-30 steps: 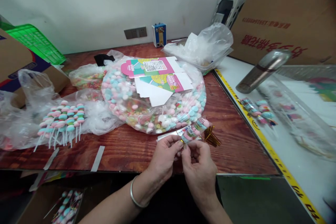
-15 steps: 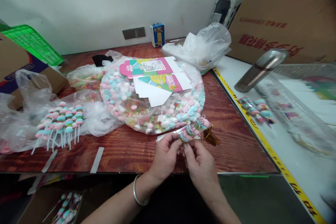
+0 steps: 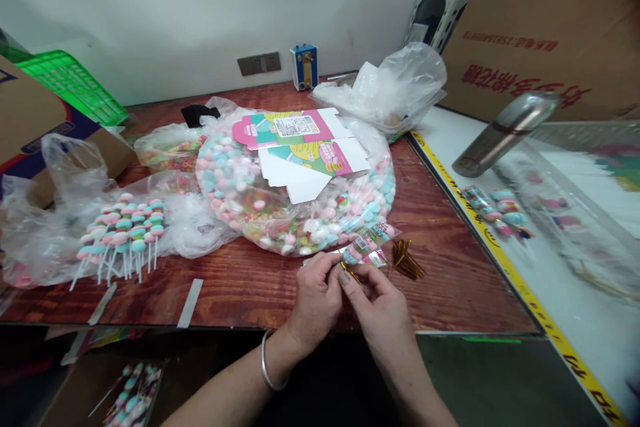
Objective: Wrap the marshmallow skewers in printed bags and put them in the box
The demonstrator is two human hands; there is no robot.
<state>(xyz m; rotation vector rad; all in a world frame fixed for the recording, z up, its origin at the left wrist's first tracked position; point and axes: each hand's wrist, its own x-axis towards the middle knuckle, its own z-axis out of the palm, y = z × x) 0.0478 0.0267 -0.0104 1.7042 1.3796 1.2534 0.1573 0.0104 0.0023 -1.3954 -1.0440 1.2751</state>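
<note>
In front of me my left hand (image 3: 317, 297) is closed in a pinch at the gathered lower end of a marshmallow lollipop (image 3: 371, 242) in a clear printed wrapper. The lollipop tilts up and to the right. Close against it, my right hand (image 3: 383, 307) pinches a gold twist tie (image 3: 350, 271) at the neck of the wrapper. Fingers hide the stick and most of the tie. A bunch of loose gold twist ties (image 3: 409, 260) lies just right of the hands. Flat printed wrappers (image 3: 376, 257) lie partly under the held lollipop.
A big round bag of marshmallows (image 3: 295, 237) carries an unfolded printed carton (image 3: 303, 147). Unwrapped marshmallow lollipops (image 3: 125, 227) lie on plastic at left. Right, past yellow tape (image 3: 483, 230), are wrapped candies (image 3: 505, 207) and a metal flask (image 3: 505, 133). Below, a box (image 3: 75, 390) holds more lollipops.
My fingers have shifted at the wrapper's neck, and the gold tie now shows clearly between them. The lollipop has turned slightly. The whole view has moved a little.
</note>
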